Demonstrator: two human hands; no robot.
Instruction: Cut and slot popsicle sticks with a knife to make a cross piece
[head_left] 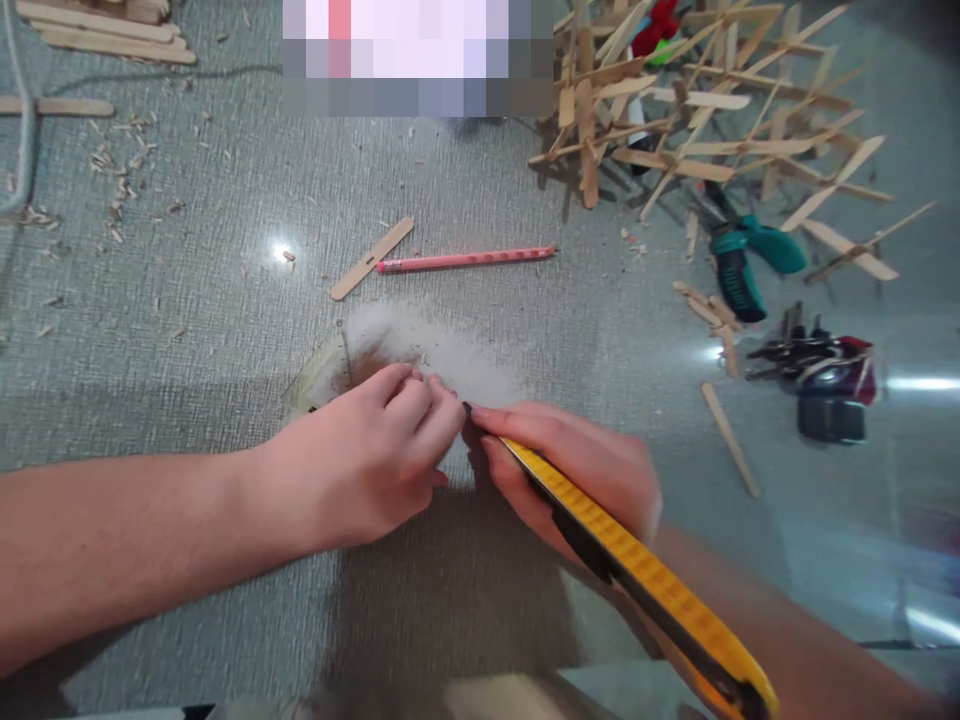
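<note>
Near the middle of the table, my left hand (375, 445) is closed, fingers curled down. Whatever its fingers hold or press is hidden beneath them. My right hand (577, 455) grips a yellow and black utility knife (645, 565), its tip end pointing at my left fingertips and its butt toward the lower right. The blade itself is barely visible. Under my hands lies a whitish, cloudy patch (457, 345) with dark specks. Just beyond it, a craft stick (364, 270) with a small slot in its middle touches the eraser end of a pink pencil (469, 260).
A tangle of joined craft sticks (675, 150) fills the back right. Teal-handled pliers (742, 260), a bunch of keys (810, 360) and a loose stick (729, 440) lie at right. Stacked sticks (112, 30), wood shavings (120, 170) and a grey cable (24, 120) are at left.
</note>
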